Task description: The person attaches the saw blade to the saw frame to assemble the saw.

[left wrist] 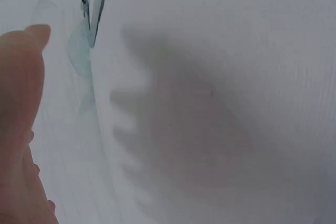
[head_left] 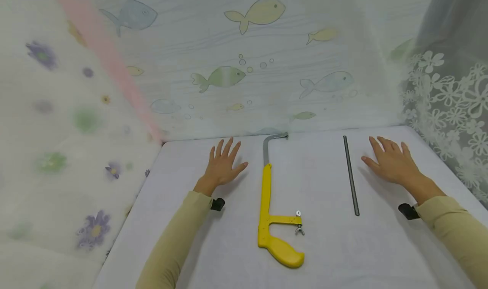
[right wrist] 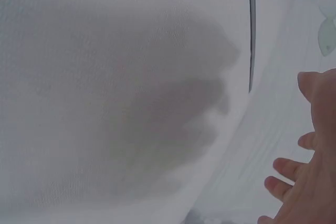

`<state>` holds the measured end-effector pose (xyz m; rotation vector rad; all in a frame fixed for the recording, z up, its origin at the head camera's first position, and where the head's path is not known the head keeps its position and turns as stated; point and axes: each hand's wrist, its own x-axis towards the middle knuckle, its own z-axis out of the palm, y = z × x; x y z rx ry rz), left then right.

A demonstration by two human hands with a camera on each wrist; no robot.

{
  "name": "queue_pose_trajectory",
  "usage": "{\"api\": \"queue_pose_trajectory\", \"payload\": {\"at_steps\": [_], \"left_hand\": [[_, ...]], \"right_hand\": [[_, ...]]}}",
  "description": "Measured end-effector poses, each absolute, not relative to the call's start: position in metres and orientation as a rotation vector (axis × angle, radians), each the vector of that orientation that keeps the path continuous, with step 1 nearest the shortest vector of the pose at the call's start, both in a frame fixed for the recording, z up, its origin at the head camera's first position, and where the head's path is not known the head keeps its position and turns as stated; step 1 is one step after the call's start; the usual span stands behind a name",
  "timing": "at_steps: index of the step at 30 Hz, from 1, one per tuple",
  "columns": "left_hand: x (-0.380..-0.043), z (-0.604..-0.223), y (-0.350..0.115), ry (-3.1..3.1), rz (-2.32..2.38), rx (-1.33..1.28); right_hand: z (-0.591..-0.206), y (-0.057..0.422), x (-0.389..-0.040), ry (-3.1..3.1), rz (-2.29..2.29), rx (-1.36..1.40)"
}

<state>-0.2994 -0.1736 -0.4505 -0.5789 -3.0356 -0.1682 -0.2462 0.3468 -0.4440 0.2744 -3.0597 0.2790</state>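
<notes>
Yellow hacksaw (head_left: 265, 195), apparent rod (head_left: 351, 176), hands (head_left: 222, 166) (head_left: 394, 164) hovering

Diffuse light; dim wrist views

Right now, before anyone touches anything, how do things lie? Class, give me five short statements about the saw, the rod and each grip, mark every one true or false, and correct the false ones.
1. The saw lies between the left grip and the rod. True.
2. The right grip is to the right of the rod. True.
3. The left grip holds the saw. False: it is empty, beside the saw.
4. The rod touches the saw. False: they lie apart.
5. The saw's handle is yellow. True.
</notes>
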Motion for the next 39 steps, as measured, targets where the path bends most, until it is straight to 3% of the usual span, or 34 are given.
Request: {"api": "queue_pose_trajectory", "payload": {"at_steps": [13, 39], "left_hand": [[-0.286, -0.448, -0.168, -2.987, -0.196, -0.668], [-0.259, -0.447, -0.153, -2.981, -0.547, -0.799]], "right_hand": [[-0.435, 0.335, -0.235, -3.034, 0.257, 0.348], [-0.435, 0.326, -0.226, -3.125, 0.808, 0.298]]}}
